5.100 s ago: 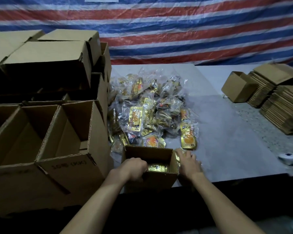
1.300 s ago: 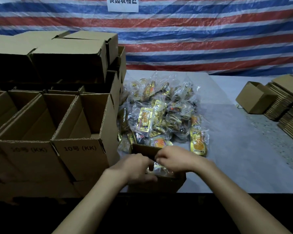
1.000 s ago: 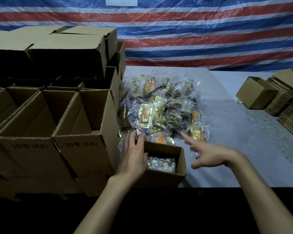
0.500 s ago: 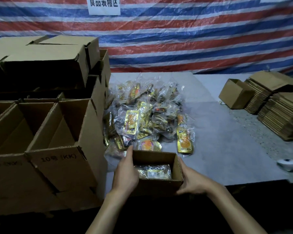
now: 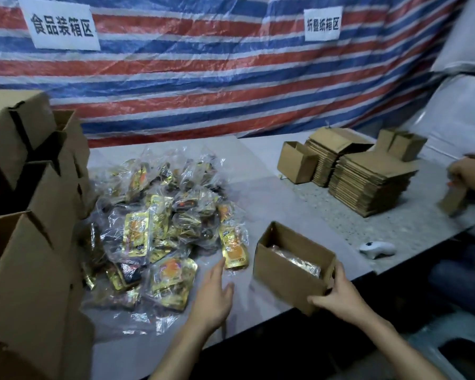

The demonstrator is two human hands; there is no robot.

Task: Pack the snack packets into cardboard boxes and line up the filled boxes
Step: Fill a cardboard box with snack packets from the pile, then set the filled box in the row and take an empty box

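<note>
R hand [image 5: 337,293] holds box [image 5: 283,272] w/ packets [image 5: 299,263]; L hand [image 5: 213,294] flat.

The grey table [image 5: 272,187] lies before you. Centre-left on it sits a heap of snack packets [image 5: 159,223] in clear wrap. Just right of the heap, at your front edge, is an open cardboard box [image 5: 285,275] with packets inside. Farther right lies a white handheld device [image 5: 377,249]. Toward the back right stand stacks of flattened boxes [image 5: 368,185], with an erected small box [image 5: 296,165] just beside them.
</note>
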